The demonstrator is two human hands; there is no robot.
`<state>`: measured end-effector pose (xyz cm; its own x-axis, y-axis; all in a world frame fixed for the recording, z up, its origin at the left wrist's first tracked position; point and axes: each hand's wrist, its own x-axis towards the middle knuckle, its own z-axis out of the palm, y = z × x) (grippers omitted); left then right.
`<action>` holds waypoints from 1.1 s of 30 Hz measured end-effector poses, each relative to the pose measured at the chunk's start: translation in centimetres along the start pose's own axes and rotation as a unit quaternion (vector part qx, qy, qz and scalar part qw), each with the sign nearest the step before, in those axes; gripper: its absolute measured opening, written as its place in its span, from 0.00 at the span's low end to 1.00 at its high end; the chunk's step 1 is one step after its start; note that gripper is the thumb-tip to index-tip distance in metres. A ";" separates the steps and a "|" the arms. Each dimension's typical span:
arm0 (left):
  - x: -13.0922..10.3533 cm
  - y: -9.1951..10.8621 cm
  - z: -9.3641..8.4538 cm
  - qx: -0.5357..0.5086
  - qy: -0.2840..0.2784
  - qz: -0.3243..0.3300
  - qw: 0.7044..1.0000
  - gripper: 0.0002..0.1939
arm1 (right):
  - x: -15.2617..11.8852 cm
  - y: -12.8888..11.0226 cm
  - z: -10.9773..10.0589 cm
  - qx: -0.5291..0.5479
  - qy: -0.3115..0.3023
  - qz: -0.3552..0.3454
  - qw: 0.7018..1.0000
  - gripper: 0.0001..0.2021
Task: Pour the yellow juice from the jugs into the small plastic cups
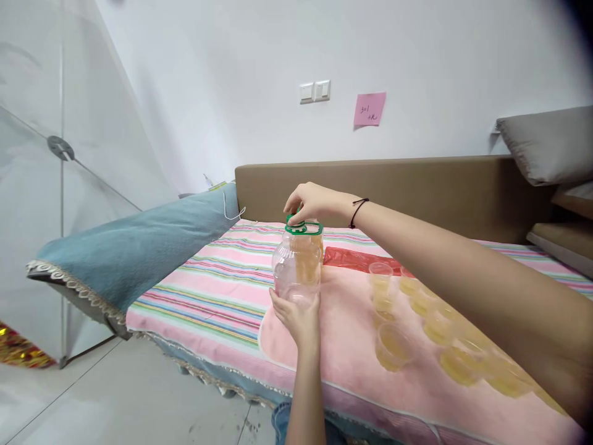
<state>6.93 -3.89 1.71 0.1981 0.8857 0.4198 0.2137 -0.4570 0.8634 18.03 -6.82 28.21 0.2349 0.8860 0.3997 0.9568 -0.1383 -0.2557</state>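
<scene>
Well, a big bed with a pink, striped cloth (199,296) goes across, with a long brown padded board (393,179) behind it. On the bed lies a smooth pink mat with a round corner (343,346). A big clear plastic bottle (283,266) is over the left end of the mat. It stands up tall, its long way going up and down, with its top to the ceiling. Something yellow shows behind or through it; I cannot tell which. A flat, crinkly red plastic sheet (352,258) lies near it, to the right. The left hand (296,315) is curled around the bottle's low part. The right hand (308,201) pinches the top from above. Small clear plastic cups with yellow drink (393,346) sit on the mat, right of the bottle. Smallest are the round green plastic cap (296,227), under the right fingers, and a thin black string band (356,213) on the right wrist.
</scene>
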 end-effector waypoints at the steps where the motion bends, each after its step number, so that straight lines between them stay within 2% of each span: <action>1: 0.0 0.1 -0.1 0.003 0.001 0.003 1.000 0.58 | 0.3 0.3 -0.2 0.022 -0.017 -0.001 1.000 0.13; 5: -0.2 0.3 -0.2 0.004 0.004 0.011 1.000 0.58 | 0.6 1.7 -0.6 0.164 -0.076 0.007 0.984 0.23; 10: -0.3 0.3 0.0 0.011 0.007 0.020 1.000 0.58 | -1.5 2.4 0.3 0.304 -0.052 -0.012 0.951 0.20; 15: -0.4 0.4 0.1 0.008 0.010 0.006 1.000 0.59 | -2.0 1.5 0.3 0.320 -0.052 0.008 0.946 0.20; 18: -0.4 0.3 0.3 0.007 0.014 0.008 1.000 0.58 | -1.2 1.3 -0.6 0.323 -0.090 -0.014 0.942 0.21; 19: -0.4 0.2 0.4 0.005 0.017 0.009 1.000 0.58 | -1.0 1.3 -0.9 0.330 -0.087 -0.025 0.940 0.21; 20: -0.4 0.1 0.4 0.003 0.020 0.009 1.000 0.58 | -0.9 1.4 -1.3 0.339 -0.065 -0.035 0.938 0.21; 22: -0.3 0.0 0.6 -0.005 0.022 0.004 1.000 0.59 | -1.2 1.9 -1.7 0.357 0.021 -0.033 0.933 0.19; 24: -0.2 -0.1 0.7 -0.013 0.018 -0.005 1.000 0.59 | -2.2 2.8 -1.4 0.370 0.114 0.016 0.922 0.19; 26: -0.2 -0.1 0.6 -0.018 0.012 -0.012 1.000 0.59 | -4.1 4.2 -0.2 0.372 0.172 0.108 0.906 0.21; 28: -0.2 0.1 0.4 -0.019 0.005 -0.014 1.000 0.59 | -6.5 5.8 1.8 0.366 0.188 0.195 0.890 0.24; 30: -0.1 0.3 0.2 -0.020 0.000 -0.015 1.000 0.58 | -8.9 7.4 4.6 0.360 0.176 0.235 0.886 0.26; 33: 0.0 0.5 0.0 -0.027 -0.006 -0.021 0.999 0.58 | -11.8 9.0 9.3 0.348 0.120 0.278 0.887 0.27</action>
<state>7.00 -4.16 2.16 0.2014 0.9029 0.3798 0.1706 -0.4142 0.8941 22.28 -14.40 12.97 0.7473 0.6349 0.1963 0.3642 -0.1443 -0.9201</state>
